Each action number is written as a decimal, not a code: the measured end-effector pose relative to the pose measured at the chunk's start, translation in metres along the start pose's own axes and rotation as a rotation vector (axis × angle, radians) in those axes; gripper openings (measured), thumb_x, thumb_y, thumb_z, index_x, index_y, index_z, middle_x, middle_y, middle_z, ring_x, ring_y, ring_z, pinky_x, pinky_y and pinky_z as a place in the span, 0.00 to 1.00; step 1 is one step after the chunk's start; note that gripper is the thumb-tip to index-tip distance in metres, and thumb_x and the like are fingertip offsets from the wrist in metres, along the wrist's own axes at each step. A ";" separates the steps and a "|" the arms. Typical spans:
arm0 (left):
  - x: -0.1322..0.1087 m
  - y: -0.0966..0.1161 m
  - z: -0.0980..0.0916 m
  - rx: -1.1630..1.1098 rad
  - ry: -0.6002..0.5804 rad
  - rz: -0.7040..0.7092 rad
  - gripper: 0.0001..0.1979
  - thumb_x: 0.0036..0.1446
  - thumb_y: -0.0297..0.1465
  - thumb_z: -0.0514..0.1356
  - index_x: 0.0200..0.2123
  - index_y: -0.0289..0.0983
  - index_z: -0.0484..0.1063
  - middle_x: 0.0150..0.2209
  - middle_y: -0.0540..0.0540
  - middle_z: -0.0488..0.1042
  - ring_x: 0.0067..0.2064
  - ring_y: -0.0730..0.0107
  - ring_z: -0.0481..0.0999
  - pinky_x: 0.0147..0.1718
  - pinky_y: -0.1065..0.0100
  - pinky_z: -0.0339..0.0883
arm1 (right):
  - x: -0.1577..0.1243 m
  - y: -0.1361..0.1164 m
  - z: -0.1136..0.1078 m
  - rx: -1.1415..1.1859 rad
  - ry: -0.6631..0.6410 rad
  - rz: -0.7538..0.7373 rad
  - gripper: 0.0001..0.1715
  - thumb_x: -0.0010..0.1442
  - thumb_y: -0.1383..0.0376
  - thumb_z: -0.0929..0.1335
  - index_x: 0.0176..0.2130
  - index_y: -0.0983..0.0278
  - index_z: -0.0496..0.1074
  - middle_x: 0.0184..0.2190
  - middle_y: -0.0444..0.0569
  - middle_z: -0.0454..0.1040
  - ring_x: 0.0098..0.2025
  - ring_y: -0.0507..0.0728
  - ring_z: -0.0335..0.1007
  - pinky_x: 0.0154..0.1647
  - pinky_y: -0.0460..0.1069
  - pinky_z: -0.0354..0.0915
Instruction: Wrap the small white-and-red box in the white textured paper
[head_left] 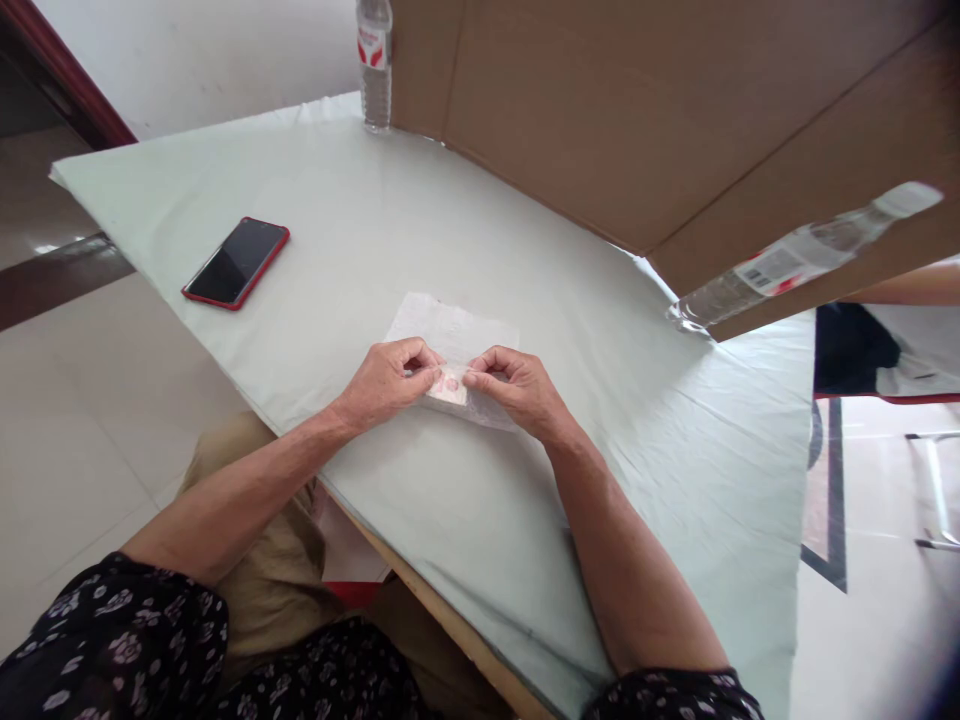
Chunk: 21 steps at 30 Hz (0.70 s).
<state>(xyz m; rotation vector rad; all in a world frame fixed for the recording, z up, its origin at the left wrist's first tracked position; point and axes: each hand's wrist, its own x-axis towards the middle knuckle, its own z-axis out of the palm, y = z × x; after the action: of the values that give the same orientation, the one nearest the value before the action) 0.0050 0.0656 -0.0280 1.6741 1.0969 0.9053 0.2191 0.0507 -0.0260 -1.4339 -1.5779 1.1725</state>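
A sheet of clear bubble wrap (pixel 442 322) lies on the table in front of me. On it sits a small pale item with pink-red print (pixel 448 386), partly covered by the wrap; its exact kind is not clear. My left hand (pixel 391 380) is closed, thumb and forefinger pinching the wrap at the item's left side. Opposite it, my right hand (pixel 519 388) pinches the wrap at the item's right side in the same way. The fingertips of both hands partly hide the item's edges.
A phone in a red case (pixel 238 262) lies to the left. One water bottle (pixel 375 70) stands at the back; another water bottle (pixel 795 262) is at the right, beside a tall cardboard panel (pixel 570 110). A pale cloth (pixel 337 220) covers the table. Part of another person's arm (pixel 911 285) shows behind the panel.
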 end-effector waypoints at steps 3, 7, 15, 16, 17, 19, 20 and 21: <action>0.001 0.000 0.000 -0.002 -0.002 -0.018 0.05 0.52 0.30 0.61 0.27 0.36 0.75 0.37 0.46 0.83 0.37 0.69 0.78 0.38 0.69 0.68 | 0.003 0.004 -0.008 -0.084 0.045 0.020 0.14 0.54 0.55 0.73 0.28 0.62 0.73 0.27 0.43 0.74 0.28 0.52 0.65 0.31 0.48 0.60; 0.003 -0.002 0.001 -0.008 -0.014 -0.054 0.05 0.51 0.32 0.62 0.28 0.36 0.75 0.35 0.46 0.82 0.34 0.70 0.76 0.34 0.70 0.66 | 0.000 -0.004 -0.019 -0.243 0.226 -0.084 0.08 0.56 0.60 0.71 0.28 0.61 0.74 0.29 0.45 0.78 0.33 0.54 0.70 0.38 0.51 0.65; 0.003 -0.002 0.001 -0.008 -0.010 -0.047 0.05 0.50 0.32 0.61 0.28 0.36 0.75 0.32 0.48 0.80 0.33 0.71 0.75 0.34 0.70 0.66 | -0.034 -0.051 -0.006 -0.515 0.113 -0.502 0.06 0.66 0.65 0.68 0.37 0.60 0.77 0.36 0.47 0.82 0.39 0.56 0.76 0.44 0.52 0.69; 0.004 -0.002 0.001 -0.009 -0.014 -0.046 0.05 0.50 0.32 0.61 0.28 0.36 0.75 0.32 0.48 0.80 0.33 0.71 0.74 0.34 0.70 0.66 | -0.035 -0.050 -0.002 -0.569 0.045 -0.526 0.07 0.66 0.66 0.68 0.39 0.60 0.78 0.39 0.48 0.83 0.42 0.57 0.77 0.46 0.53 0.69; 0.004 -0.002 0.000 -0.013 -0.016 -0.047 0.05 0.50 0.32 0.61 0.28 0.36 0.75 0.32 0.48 0.80 0.33 0.71 0.74 0.35 0.70 0.66 | -0.035 -0.048 0.001 -0.625 -0.010 -0.542 0.08 0.67 0.66 0.68 0.42 0.60 0.79 0.42 0.49 0.83 0.45 0.58 0.78 0.48 0.54 0.69; 0.004 -0.003 0.000 -0.024 -0.018 -0.047 0.06 0.50 0.32 0.61 0.28 0.36 0.75 0.32 0.48 0.80 0.33 0.71 0.74 0.35 0.70 0.67 | -0.033 -0.041 0.006 -0.733 -0.070 -0.550 0.10 0.67 0.68 0.67 0.45 0.61 0.79 0.46 0.51 0.83 0.48 0.61 0.77 0.49 0.56 0.68; 0.004 -0.003 0.000 -0.027 -0.019 -0.045 0.06 0.50 0.32 0.61 0.28 0.36 0.75 0.32 0.48 0.80 0.33 0.71 0.74 0.35 0.69 0.67 | -0.032 -0.037 0.008 -0.778 -0.079 -0.546 0.11 0.67 0.68 0.67 0.46 0.62 0.79 0.48 0.52 0.82 0.49 0.61 0.77 0.49 0.56 0.67; 0.004 -0.003 0.000 -0.026 -0.020 -0.042 0.06 0.50 0.32 0.61 0.28 0.36 0.75 0.32 0.48 0.81 0.34 0.71 0.75 0.35 0.69 0.67 | -0.030 -0.034 0.010 -0.815 -0.085 -0.540 0.11 0.67 0.68 0.67 0.46 0.62 0.79 0.48 0.53 0.82 0.49 0.62 0.77 0.49 0.56 0.67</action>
<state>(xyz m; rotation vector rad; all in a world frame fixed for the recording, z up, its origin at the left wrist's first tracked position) 0.0058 0.0698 -0.0309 1.6297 1.0981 0.8715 0.2023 0.0202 0.0050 -1.2625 -2.4575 0.2632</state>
